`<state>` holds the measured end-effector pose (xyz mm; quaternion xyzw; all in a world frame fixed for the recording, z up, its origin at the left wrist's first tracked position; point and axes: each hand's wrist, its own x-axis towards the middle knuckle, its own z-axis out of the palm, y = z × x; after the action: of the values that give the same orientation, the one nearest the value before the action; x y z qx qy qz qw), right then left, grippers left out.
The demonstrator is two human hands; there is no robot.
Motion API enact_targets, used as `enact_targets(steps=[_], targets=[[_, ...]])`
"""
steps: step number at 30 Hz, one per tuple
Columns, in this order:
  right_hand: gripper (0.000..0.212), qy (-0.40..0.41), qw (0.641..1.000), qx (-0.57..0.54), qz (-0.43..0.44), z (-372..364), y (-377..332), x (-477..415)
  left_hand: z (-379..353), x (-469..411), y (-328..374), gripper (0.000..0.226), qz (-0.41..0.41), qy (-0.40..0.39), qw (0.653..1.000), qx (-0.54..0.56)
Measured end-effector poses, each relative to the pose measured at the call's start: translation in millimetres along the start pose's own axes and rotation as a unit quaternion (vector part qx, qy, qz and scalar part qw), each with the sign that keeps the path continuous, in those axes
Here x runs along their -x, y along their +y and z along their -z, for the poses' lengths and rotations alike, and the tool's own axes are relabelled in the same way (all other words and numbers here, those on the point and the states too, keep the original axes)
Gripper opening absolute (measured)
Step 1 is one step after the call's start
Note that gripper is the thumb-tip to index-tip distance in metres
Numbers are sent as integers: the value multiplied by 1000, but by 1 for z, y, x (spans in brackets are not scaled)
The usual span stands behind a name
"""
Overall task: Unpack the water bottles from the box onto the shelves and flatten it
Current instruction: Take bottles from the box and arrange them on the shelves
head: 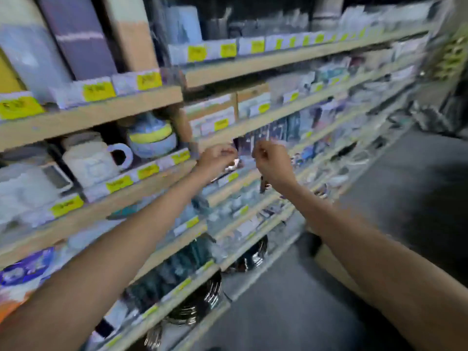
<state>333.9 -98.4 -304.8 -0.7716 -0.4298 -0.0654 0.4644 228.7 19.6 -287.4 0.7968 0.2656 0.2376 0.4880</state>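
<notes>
No bottles or box can be made out for certain. A tan edge point(329, 259) under the right forearm, lower right of centre, may be the box, but blur hides what it is. By judgement, full bottles would be heavy, smooth and slippery, so best taken round the body. The emptied box would be light and fairly stiff, so best taken at its flaps and seams. At mid-frame the left hand point(217, 155) and right hand point(272, 160) hang just apart with fingers curled, in front of a shelf point(228, 136) edge. Whether they pinch anything I cannot tell. At left stand a white jug point(88, 160) and a yellow tag point(119, 183).
</notes>
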Motion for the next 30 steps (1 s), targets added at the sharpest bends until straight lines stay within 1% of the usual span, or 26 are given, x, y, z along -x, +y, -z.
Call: enact_targets(steps=[2, 4, 5, 6, 9, 11, 12, 15, 16, 18, 20, 22, 24, 28, 30], targets=[[21, -14, 998, 10, -57, 19, 54, 14, -54, -15, -10, 26, 59, -71, 996, -17], [23, -8, 992, 41, -116, 42, 115, 26, -120, -30, -18, 27, 89, -136, 986, -40], [24, -14, 990, 48, -134, 49, 134, 31, -138, -34, -22, 26, 89, -156, 982, -49], [24, -9, 985, 56, -161, 61, 167, 37, -172, -41, -23, 24, 90, -189, 977, -49], [23, 2, 966, 86, -245, 88, 242, 47, -249, -66, -26, 11, 102, -270, 956, -48], [24, 4, 949, 92, -303, 111, 299, 46, -308, -91, -23, 17, 120, -338, 933, -29], [24, 4, 943, 94, -320, 121, 324, 44, -332, -103, -24, 20, 116, -357, 926, -31], [23, 9, 922, 100, -373, 161, 402, 26, -424, -148, -26, 12, 113, -369, 922, -44], [22, 14, 917, 97, -387, 170, 419, 22, -447, -157, -28, 16, 114, -365, 923, -48], [23, 30, 901, 90, -424, 191, 465, 18, -507, -175, -34, 26, 138, -379, 914, -50], [23, 41, 876, 80, -473, 212, 517, 18, -569, -191, -40, 26, 161, -391, 904, -61], [24, 54, 855, 55, -514, 228, 553, 26, -610, -198, -48, 21, 164, -397, 900, -73], [24, 65, 831, 38, -551, 244, 592, 34, -652, -206, -57, 23, 176, -410, 890, -89], [24, 58, 783, 2, -620, 258, 655, 57, -718, -213, -76, 29, 224, -445, 858, -123], [25, 49, 766, -25, -641, 260, 684, 64, -748, -217, -84, 31, 234, -452, 849, -139]])
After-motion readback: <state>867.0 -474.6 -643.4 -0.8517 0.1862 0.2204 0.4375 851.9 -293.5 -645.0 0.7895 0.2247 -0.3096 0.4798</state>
